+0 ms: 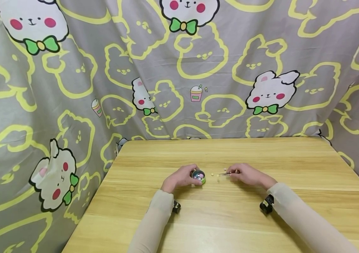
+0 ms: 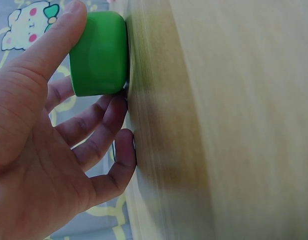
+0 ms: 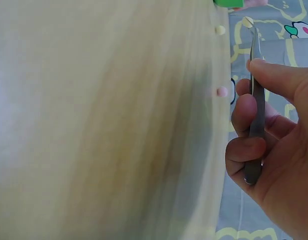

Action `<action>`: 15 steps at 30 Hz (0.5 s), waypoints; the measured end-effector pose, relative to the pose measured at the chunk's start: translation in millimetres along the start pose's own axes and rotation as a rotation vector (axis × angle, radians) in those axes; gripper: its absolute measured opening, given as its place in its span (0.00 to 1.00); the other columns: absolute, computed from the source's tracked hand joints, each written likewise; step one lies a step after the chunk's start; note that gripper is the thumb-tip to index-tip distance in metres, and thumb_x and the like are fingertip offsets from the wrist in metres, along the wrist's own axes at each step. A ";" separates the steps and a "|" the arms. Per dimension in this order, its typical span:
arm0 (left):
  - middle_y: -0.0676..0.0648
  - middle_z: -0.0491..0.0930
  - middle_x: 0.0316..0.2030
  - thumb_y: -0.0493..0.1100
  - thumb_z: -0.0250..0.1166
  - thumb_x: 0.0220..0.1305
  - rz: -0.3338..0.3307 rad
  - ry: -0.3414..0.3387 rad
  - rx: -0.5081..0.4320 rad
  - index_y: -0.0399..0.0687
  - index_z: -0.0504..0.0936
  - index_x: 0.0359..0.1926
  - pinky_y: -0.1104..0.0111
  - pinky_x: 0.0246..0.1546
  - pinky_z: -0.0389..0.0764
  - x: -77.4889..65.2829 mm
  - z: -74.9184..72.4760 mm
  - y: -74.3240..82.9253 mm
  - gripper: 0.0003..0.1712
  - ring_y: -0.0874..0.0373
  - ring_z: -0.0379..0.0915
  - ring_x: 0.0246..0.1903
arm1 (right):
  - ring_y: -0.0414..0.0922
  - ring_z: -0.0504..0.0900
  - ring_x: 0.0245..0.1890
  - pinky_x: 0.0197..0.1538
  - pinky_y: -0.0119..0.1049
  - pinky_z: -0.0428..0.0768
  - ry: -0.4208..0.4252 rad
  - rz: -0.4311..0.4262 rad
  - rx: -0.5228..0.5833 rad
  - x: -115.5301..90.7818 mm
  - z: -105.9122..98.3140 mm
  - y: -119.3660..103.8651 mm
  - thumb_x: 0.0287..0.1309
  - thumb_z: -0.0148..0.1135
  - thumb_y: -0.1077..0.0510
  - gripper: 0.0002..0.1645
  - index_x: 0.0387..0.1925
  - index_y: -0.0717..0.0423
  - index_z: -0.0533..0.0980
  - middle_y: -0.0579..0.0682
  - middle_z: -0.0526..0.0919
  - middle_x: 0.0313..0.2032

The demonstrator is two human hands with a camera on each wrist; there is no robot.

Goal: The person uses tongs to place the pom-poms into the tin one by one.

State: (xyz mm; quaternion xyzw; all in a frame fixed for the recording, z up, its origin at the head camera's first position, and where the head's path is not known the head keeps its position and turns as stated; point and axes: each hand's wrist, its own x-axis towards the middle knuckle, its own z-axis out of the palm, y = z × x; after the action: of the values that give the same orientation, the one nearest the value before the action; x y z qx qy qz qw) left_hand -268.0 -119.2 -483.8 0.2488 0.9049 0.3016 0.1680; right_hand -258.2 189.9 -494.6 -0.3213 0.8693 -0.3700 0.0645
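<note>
My left hand (image 1: 186, 175) grips a small round green tub (image 1: 203, 181) holding several pastel balls, thumb on the near side and fingers around the far side. In the left wrist view the tub's smooth green wall (image 2: 99, 55) stands close against the wooden tabletop. To the right, my right hand (image 1: 245, 174) pinches metal tweezers (image 3: 258, 112) between thumb and fingers, their tips pointing left toward the tub. A pale cream ball (image 3: 248, 22) sits at the tweezer tips, raised off the table. Both wrists carry small black cameras.
A yellowish ball (image 1: 212, 174) lies on the table between the tub and the tweezers. Near the right fingertips lies a pinkish ball (image 3: 221, 91). The wooden table (image 1: 217, 225) ends at a grey patterned curtain (image 1: 179, 116) behind and at the sides.
</note>
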 end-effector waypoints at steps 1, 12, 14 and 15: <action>0.55 0.75 0.39 0.55 0.72 0.52 0.000 0.000 0.002 0.55 0.75 0.45 0.69 0.39 0.74 0.0 -0.1 0.1 0.22 0.62 0.71 0.37 | 0.38 0.71 0.28 0.33 0.33 0.70 0.005 -0.003 0.001 0.5 -0.7 -0.8 0.63 0.58 0.61 0.09 0.43 0.55 0.80 0.47 0.81 0.34; 0.55 0.76 0.39 0.54 0.72 0.52 0.000 0.003 0.010 0.54 0.75 0.44 0.69 0.40 0.73 -0.8 -0.6 1.5 0.22 0.63 0.71 0.38 | 0.39 0.71 0.29 0.33 0.34 0.71 0.001 0.013 -0.020 11.2 -5.5 -13.1 0.64 0.57 0.59 0.09 0.44 0.53 0.80 0.47 0.81 0.36; 0.55 0.76 0.39 0.54 0.72 0.52 0.002 0.003 0.007 0.54 0.75 0.44 0.69 0.40 0.73 -0.7 -0.8 1.2 0.22 0.63 0.71 0.38 | 0.39 0.72 0.30 0.34 0.34 0.71 0.001 0.002 -0.026 14.0 -6.2 -16.1 0.64 0.57 0.59 0.09 0.44 0.53 0.80 0.46 0.81 0.37; 0.55 0.76 0.39 0.54 0.72 0.52 0.003 0.002 0.007 0.54 0.75 0.44 0.69 0.40 0.73 -0.7 -0.9 1.1 0.22 0.63 0.71 0.38 | 0.39 0.72 0.31 0.34 0.35 0.71 0.000 0.000 -0.025 15.4 -6.2 -17.5 0.64 0.58 0.59 0.09 0.44 0.53 0.80 0.45 0.81 0.37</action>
State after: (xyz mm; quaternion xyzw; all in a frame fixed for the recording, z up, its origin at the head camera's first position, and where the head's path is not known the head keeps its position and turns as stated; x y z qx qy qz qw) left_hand -267.5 -119.2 -482.4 0.2505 0.9057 0.2992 0.1656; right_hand -263.6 175.2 -476.2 -0.3220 0.8739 -0.3591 0.0607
